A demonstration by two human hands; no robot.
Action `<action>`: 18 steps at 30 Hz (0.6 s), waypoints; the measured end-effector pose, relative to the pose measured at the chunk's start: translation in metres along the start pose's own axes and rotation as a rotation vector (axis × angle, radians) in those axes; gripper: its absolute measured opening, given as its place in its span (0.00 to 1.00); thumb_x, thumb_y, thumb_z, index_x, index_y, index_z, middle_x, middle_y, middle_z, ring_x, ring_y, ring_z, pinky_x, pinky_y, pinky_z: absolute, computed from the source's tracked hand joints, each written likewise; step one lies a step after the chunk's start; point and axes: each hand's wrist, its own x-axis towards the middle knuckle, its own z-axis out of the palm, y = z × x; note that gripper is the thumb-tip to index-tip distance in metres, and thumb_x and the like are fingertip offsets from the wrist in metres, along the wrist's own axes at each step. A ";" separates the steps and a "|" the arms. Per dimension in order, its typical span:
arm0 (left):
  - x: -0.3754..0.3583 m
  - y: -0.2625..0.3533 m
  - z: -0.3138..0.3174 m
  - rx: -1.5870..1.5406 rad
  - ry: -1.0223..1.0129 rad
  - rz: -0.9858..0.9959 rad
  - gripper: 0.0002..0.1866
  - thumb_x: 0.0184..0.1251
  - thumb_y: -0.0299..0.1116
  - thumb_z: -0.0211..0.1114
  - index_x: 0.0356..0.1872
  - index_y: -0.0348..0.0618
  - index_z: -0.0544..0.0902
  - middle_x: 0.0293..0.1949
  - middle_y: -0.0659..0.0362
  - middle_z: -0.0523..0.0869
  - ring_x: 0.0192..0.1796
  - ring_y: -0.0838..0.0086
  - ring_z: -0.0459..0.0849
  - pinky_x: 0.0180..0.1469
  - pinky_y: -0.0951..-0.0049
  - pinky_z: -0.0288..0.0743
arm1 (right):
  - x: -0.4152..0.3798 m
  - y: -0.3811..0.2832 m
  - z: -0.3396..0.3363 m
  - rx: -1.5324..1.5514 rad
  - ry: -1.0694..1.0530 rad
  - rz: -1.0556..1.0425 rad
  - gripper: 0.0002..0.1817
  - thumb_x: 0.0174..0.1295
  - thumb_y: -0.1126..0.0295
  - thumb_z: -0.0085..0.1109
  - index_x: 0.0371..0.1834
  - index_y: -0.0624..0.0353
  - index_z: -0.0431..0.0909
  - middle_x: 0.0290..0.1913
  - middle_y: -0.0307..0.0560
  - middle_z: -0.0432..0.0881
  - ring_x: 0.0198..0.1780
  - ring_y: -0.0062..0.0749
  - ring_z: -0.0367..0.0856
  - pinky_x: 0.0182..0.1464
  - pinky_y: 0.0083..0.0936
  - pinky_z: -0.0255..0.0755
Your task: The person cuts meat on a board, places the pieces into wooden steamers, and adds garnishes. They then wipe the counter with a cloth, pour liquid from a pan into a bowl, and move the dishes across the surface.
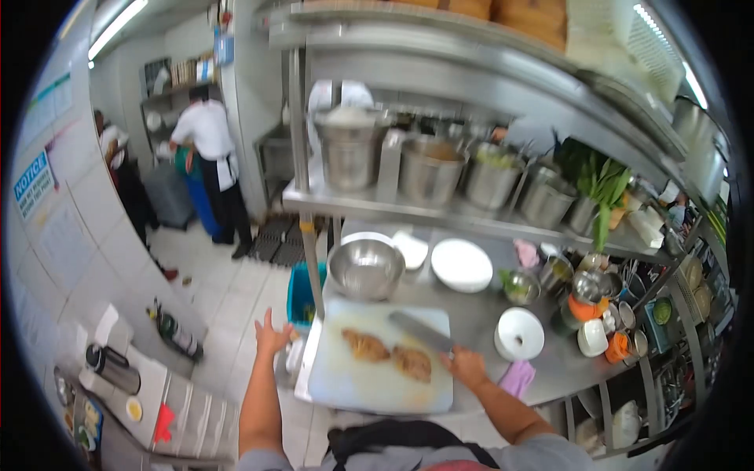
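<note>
Hands: right [465,366] grips knife [421,330] beside meat [389,355] on cutting board [345,388] | left [271,334] spread wide, off board.

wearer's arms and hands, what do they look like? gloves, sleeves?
Both forearms are bare, with no gloves on the left hand or right hand. Short grey sleeves end near the upper arms. No watch or markings can be made out; the picture is blurred.

Blue wall sign [34,184] at left reads "NOTICE"; rest too blurred.
</note>
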 end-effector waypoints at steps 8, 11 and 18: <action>-0.004 0.109 -0.094 -0.262 0.334 0.441 0.45 0.59 0.37 0.79 0.76 0.37 0.65 0.71 0.34 0.68 0.73 0.41 0.70 0.75 0.53 0.65 | 0.011 0.005 -0.041 0.210 -0.103 -0.089 0.27 0.69 0.44 0.63 0.55 0.56 0.85 0.45 0.60 0.90 0.44 0.56 0.90 0.47 0.48 0.83; -0.011 0.169 -0.163 -0.312 0.515 0.726 0.36 0.60 0.30 0.76 0.70 0.36 0.71 0.66 0.43 0.75 0.69 0.49 0.74 0.73 0.56 0.68 | 0.038 0.012 -0.161 0.386 -0.286 -0.218 0.26 0.70 0.50 0.65 0.62 0.57 0.82 0.47 0.57 0.90 0.44 0.50 0.90 0.49 0.41 0.83; -0.070 0.299 -0.296 -0.322 0.642 0.932 0.30 0.60 0.28 0.74 0.65 0.36 0.77 0.62 0.45 0.79 0.67 0.52 0.78 0.72 0.59 0.68 | 0.042 -0.033 -0.450 0.168 0.162 -0.537 0.27 0.68 0.54 0.69 0.64 0.58 0.79 0.46 0.54 0.89 0.46 0.45 0.89 0.49 0.38 0.82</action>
